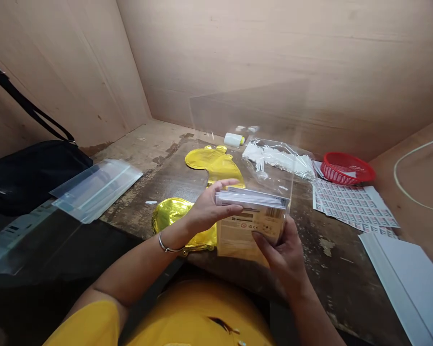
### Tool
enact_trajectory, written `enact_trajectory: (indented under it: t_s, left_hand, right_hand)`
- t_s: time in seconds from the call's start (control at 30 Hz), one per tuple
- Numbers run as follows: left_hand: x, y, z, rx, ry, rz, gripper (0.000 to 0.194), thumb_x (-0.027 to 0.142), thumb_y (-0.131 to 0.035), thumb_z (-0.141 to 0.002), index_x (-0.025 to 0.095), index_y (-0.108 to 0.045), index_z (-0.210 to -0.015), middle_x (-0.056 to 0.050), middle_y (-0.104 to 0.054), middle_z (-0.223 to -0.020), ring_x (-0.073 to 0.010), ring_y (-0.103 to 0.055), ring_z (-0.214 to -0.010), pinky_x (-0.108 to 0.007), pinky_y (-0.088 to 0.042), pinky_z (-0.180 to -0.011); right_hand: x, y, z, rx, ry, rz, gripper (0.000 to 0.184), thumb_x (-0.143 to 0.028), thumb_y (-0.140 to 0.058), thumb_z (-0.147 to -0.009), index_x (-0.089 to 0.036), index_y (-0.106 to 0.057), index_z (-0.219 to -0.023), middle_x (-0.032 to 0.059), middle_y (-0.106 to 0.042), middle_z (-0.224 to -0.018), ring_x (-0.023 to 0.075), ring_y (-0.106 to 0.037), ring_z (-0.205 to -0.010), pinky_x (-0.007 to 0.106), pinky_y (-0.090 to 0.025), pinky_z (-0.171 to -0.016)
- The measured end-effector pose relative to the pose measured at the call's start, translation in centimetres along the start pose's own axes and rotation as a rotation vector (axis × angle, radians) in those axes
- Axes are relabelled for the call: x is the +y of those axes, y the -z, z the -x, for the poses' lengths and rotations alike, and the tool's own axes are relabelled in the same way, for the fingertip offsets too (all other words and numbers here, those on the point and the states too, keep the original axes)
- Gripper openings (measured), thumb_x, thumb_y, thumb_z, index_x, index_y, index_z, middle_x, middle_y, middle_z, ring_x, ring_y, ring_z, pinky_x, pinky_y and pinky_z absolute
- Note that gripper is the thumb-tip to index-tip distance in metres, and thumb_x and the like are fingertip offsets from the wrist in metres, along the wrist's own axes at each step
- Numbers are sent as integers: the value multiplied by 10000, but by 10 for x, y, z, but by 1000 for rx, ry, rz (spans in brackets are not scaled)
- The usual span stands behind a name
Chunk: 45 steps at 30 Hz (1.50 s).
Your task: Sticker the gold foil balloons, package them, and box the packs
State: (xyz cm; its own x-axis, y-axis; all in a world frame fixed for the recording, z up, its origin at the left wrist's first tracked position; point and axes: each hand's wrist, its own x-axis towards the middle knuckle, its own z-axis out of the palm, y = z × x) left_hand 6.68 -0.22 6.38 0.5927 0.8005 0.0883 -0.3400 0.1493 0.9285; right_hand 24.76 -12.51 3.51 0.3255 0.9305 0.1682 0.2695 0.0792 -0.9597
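A stack of printed cards point(252, 226) with a barcode and small symbols on its front is held above the table by both of my hands. My left hand point(216, 206) is closed over its upper left corner, thumb in front. My right hand point(283, 245) grips the lower right side, its thumb on the printed face. A clear plastic bag point(245, 108) rises behind and above the cards; whether the cards are inside it I cannot tell. Beyond my left wrist lie gold foil balloons point(216, 163), flat on the table and partly covered by my hands and the cards.
Clear plastic sleeves point(101, 187) lie at left beside a black bag point(32, 173). At the back are a small roll point(234, 140) and a clear bag of white sticks point(281, 158). On the right are a red basket point(346, 168), sticker sheets point(357, 204) and white sheets point(411, 278).
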Motion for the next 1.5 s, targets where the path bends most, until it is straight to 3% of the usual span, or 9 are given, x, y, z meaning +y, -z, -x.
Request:
enact_trajectory:
  t_s: [0.17,0.3,0.37,0.57,0.8,1.07,1.23,1.33,1.5]
  left_hand:
    - [-8,-20,-1,2,-89,-144,414,352,-844,-660,164,-553,-886,15,-582,-764,-96,-554,-658,-193,-470,-593]
    - [-14,-22,3,-72,-118,-262,311,299,-797,-724,165,-564,-881,26,-559,-725,-80,-498,-606,-183,-440,-556]
    - [-15,-25,3,-131,-117,-280,293,295,-797,-721,167,-576,-866,28,-560,-705,-79,-489,-586,-181,-434,-541]
    - [-41,-22,10,-291,-26,-344,377,283,-779,-731,178,-651,-1070,-65,-700,-1045,-222,-660,-942,-338,-544,-849]
    - [-30,-16,16,-225,-99,-490,617,271,-826,-695,202,-589,-1261,-90,-656,-1251,-268,-611,-1155,-398,-481,-1023]
    - [-58,-14,20,-329,-33,-461,490,307,-756,-777,175,-623,-1230,-101,-668,-1246,-274,-625,-1145,-437,-480,-1031]
    - [-31,-26,8,-327,87,-359,462,357,-774,-752,122,-662,-1134,-112,-709,-1128,-282,-664,-1036,-423,-528,-939]
    - [-19,-41,2,-288,177,-158,538,440,-754,-765,138,-611,-1187,-121,-685,-1158,-258,-656,-1046,-380,-547,-890]
    - [-52,-50,10,-327,567,-178,633,633,-629,-783,151,-524,-1180,-95,-680,-955,-87,-583,-518,-231,-507,-480]
  right_hand:
    - [16,15,-1,19,-16,109,509,-422,-726,-769,-264,-543,-1217,75,-666,-1140,287,-631,-1052,441,-511,-919]
    - [-7,41,4,47,3,39,844,-467,-804,-680,-281,-427,-1412,88,-474,-1471,307,-428,-1365,459,-377,-1111]
    - [-22,52,4,87,10,-36,902,-484,-818,-661,-289,-405,-1439,91,-517,-1441,295,-477,-1330,441,-414,-1084]
    - [-1,54,5,-133,-146,39,380,-466,-783,-699,-209,-741,-975,68,-762,-956,283,-694,-878,411,-565,-808]
    - [25,52,15,-244,-93,310,283,-440,-692,-795,-242,-757,-986,60,-749,-1071,331,-667,-1013,514,-494,-937]
    - [34,48,19,-194,-96,459,368,-491,-692,-760,-191,-751,-965,120,-745,-1040,354,-660,-1020,501,-515,-893]
    - [3,66,20,-218,-132,200,414,-470,-693,-790,-170,-702,-1075,113,-719,-1128,300,-654,-1038,419,-519,-911]
    - [-18,77,13,-167,-255,75,418,-538,-687,-780,-158,-696,-953,85,-738,-900,254,-683,-871,357,-552,-775]
    - [-10,81,9,-138,-585,-188,517,-647,-714,-681,-181,-586,-867,4,-630,-688,136,-574,-512,289,-509,-478]
